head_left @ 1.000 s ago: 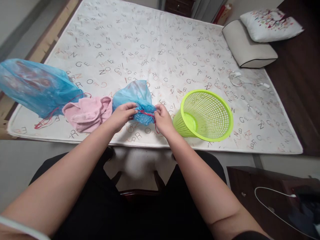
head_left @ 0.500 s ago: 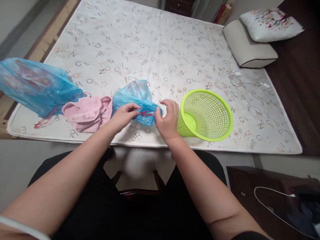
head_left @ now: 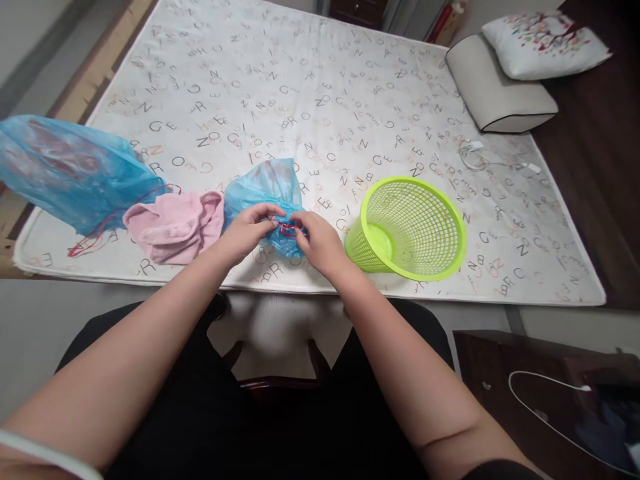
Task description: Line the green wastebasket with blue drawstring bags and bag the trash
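Note:
A blue plastic bag [head_left: 265, 185] lies at the near side of the mattress, its gathered end between my two hands. My left hand [head_left: 250, 230] pinches that gathered end from the left. Opposite it, my right hand [head_left: 320, 241] has its fingertips closed on the bag's right edge. Between the fingertips shows a red drawstring [head_left: 289, 230], bunched in a small loop; which fingers grip it I cannot tell. Left of my left hand sits a folded pink cloth [head_left: 175, 225]. A yellow-green mesh basket [head_left: 360, 245] leans tilted on its side, right of my right hand.
A larger blue plastic bag [head_left: 75, 173] with a red drawstring lies at the far left. The letter-patterned mattress [head_left: 280, 80] spreads ahead. At the back right are a beige pillow [head_left: 495, 87] and a printed cushion [head_left: 540, 47]. A thin cable [head_left: 493, 163] lies near them.
My right hand has moved left, closer to my left hand, and its fingers have come together at the bag. The red drawstring is now bunched into a smaller loop.

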Available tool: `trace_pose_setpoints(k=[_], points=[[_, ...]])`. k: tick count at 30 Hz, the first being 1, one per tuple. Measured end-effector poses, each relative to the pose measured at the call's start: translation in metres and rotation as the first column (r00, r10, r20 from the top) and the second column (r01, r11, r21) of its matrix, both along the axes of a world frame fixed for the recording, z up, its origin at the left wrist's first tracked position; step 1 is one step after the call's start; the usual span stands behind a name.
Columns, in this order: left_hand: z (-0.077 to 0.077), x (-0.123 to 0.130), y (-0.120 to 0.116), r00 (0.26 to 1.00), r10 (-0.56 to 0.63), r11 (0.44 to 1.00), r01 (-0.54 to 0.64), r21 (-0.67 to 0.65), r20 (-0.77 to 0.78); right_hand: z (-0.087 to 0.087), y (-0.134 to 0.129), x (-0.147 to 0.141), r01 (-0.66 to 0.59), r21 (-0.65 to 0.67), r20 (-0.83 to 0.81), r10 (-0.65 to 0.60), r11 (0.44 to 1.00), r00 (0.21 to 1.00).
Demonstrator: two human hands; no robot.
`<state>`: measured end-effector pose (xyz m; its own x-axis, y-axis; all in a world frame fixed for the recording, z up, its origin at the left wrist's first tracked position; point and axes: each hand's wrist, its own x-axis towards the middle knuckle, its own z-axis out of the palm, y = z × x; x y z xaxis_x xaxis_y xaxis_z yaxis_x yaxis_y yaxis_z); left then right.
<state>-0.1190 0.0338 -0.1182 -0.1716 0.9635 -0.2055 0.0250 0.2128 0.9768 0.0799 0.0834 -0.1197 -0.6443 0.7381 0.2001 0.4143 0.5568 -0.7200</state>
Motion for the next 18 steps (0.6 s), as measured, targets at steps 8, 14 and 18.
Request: trace_pose_setpoints(k=[8, 14, 18], points=[[-0.013, -0.017, 0.006, 0.931, 0.300, 0.950, -0.311, -0.021, -0.209, -0.008, 0.003, 0.002, 0.235, -0.004, -0.128, -0.234, 0.972, 0.964], [-0.010, -0.017, 0.003, 0.908, 0.293, 0.952, -0.306, 0.001, -0.301, -0.005, 0.003, -0.001, 0.295, -0.167, -0.237, -0.328, 0.941, 0.914], [-0.002, -0.010, 0.001, 0.947, 0.204, 0.976, -0.216, -0.022, -0.246, -0.002, 0.001, 0.000, 0.236, -0.261, -0.197, -0.291, 0.936, 0.936]])
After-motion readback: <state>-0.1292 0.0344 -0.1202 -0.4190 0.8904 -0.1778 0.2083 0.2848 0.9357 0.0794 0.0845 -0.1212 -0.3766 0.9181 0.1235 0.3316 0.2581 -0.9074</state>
